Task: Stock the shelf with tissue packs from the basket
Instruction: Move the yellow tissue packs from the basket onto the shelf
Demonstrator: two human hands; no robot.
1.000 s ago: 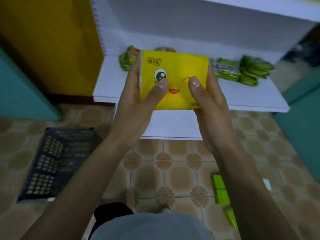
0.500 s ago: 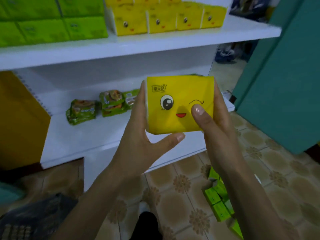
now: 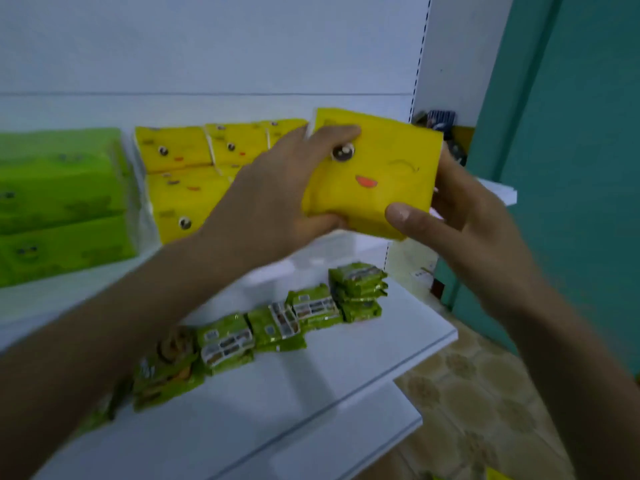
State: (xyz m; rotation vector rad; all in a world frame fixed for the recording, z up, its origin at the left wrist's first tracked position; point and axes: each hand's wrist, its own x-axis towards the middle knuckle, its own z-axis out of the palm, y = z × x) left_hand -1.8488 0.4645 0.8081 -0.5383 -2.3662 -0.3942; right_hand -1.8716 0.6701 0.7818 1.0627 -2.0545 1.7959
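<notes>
**Shelf stocking: one yellow pack in hand at the upper shelf**

The held yellow tissue pack (image 3: 381,188) is serving as the reference point. It is being carried tilted, its printed face turned toward the camera. Both hands are gripping it and neither is spread.

- The left hand (image 3: 277,199) is clasping the pack's left side, with fingers curling over its upper left corner and the thumb tucking under its lower edge.
- The right hand (image 3: 464,220) is clasping the pack's right side, with the thumb pressing on the lower right of the face and the fingers wrapping behind.

The upper shelf (image 3: 104,282) is running below and behind the pack. Whether the pack is touching it cannot be told.

- Just left of the pack, partly behind the left hand, stacked yellow packs (image 3: 180,178) are sitting on that shelf.
- Further left of the pack, green tissue packs (image 3: 59,202) are lying stacked on the same shelf.
- Below the pack, a row of green snack packets (image 3: 311,306) is lying on the lower shelf (image 3: 311,393).
- Behind the pack, a white back panel (image 3: 207,46) is standing.
- Right of the pack, a teal wall (image 3: 571,168) is showing.
- Well below the pack to its right, a tiled floor (image 3: 485,393) is showing.
</notes>
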